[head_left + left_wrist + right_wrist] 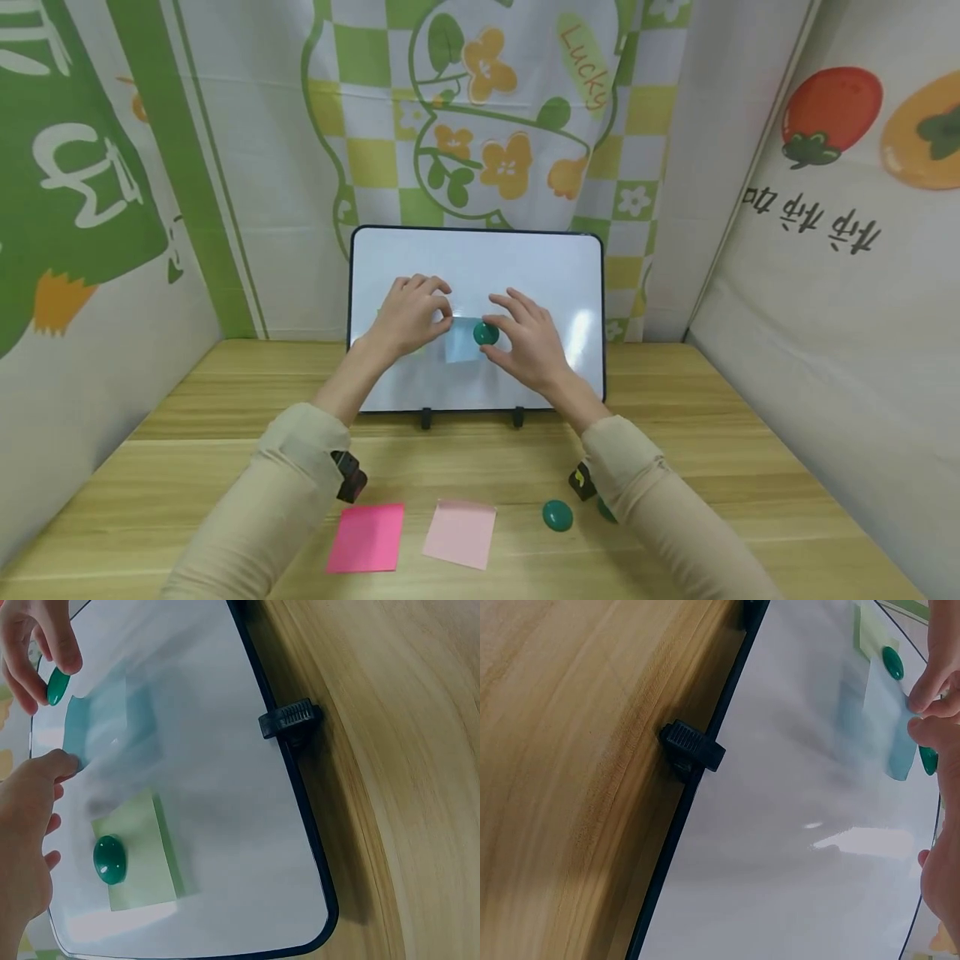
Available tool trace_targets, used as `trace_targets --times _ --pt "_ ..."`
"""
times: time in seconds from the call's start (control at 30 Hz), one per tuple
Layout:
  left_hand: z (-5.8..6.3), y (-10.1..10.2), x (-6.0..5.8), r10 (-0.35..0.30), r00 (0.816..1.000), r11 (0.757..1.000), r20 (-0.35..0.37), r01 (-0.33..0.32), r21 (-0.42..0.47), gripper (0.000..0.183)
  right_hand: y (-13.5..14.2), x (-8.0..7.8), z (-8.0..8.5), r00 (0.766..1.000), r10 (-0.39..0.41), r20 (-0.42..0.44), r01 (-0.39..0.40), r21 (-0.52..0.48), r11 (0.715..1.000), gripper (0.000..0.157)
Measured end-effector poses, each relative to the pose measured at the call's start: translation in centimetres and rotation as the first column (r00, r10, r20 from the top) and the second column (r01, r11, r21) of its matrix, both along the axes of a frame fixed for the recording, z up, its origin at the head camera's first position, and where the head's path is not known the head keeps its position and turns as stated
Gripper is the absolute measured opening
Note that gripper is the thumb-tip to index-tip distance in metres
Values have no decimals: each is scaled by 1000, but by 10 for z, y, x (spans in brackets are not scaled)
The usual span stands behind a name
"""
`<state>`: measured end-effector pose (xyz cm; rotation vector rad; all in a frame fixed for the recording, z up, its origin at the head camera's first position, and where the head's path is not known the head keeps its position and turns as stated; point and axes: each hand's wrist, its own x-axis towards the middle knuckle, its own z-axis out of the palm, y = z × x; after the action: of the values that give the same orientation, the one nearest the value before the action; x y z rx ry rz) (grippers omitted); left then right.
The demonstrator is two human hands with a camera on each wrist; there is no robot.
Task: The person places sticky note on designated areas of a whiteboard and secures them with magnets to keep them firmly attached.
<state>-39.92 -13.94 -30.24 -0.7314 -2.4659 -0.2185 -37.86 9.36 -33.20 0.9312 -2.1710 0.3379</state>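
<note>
My left hand point(412, 317) pinches the upper left corner of a blue sticky note point(461, 346) between thumb and finger, in front of a white board point(217, 787). My right hand point(528, 337) holds a round green magnet point(486, 333) between thumb and fingertips, close to the note's upper right part. In the left wrist view, that magnet point(58, 686) shows edge-on. A pale green sticky note point(142, 862) lies against the board to the left, with another green magnet point(110, 859) at its top edge; my left hand mostly covers it in the head view.
The board stands on small black feet point(426, 418) on the wooden table point(450, 458). Nearer lie a bright pink note point(367, 537), a pale pink note point(461, 533) and a green magnet point(557, 516). Another magnet point(607, 510) is partly hidden by my right sleeve. Printed curtains surround the table.
</note>
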Motion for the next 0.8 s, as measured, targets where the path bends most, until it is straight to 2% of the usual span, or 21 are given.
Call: trace_targets --times 0.4,0.8 --pt "-2 1 -8 26 997 1000 -70 -27 -11 13 -13 -9 3 997 -62 -34 63 37 997 39" --pt "-1 2 -11 76 993 996 -89 -80 -38 13 -19 -17 6 992 -121 24 119 86 989 40"
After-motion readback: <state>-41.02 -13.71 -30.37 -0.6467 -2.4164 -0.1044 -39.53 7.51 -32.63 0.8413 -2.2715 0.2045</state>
